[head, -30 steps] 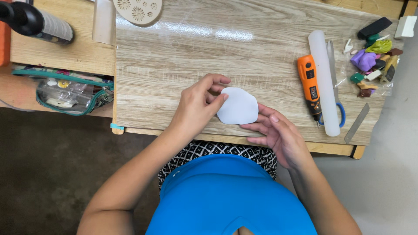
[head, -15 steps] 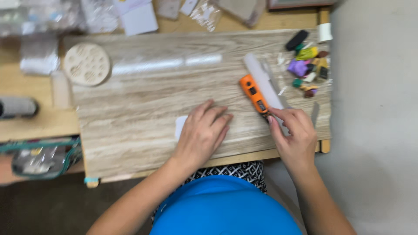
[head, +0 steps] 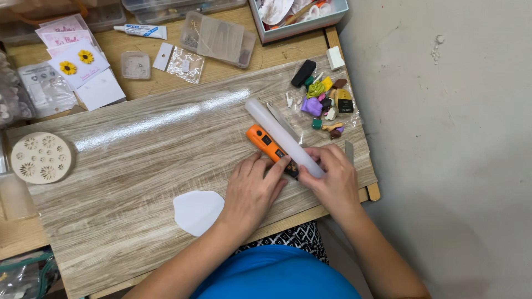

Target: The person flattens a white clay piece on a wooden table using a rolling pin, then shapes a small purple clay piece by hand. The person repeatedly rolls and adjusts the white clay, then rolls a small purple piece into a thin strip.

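Observation:
A flat white clay sheet (head: pixel 197 210) lies on the wood-grain board (head: pixel 138 160) near its front edge, with nothing touching it. To its right, my left hand (head: pixel 252 191) lies flat with its fingers spread, the fingertips on the near end of an orange hand tool (head: pixel 265 140). My right hand (head: pixel 332 177) is closed around the near end of a long translucent white roller (head: pixel 277 128). The roller lies diagonally, right next to the orange tool.
A pile of small coloured clay pieces (head: pixel 324 102) sits at the board's far right, with a thin metal blade (head: pixel 349 150) beside my right hand. A round flower mould (head: pixel 41 158) lies at the left. Behind are sunflower cards (head: pixel 77 63), a glue tube (head: pixel 141 30) and clear boxes (head: pixel 219 39).
My left hand has come off the white clay sheet and moved right to the orange tool. My right hand has closed on the roller's end. The view has tilted towards the back of the table.

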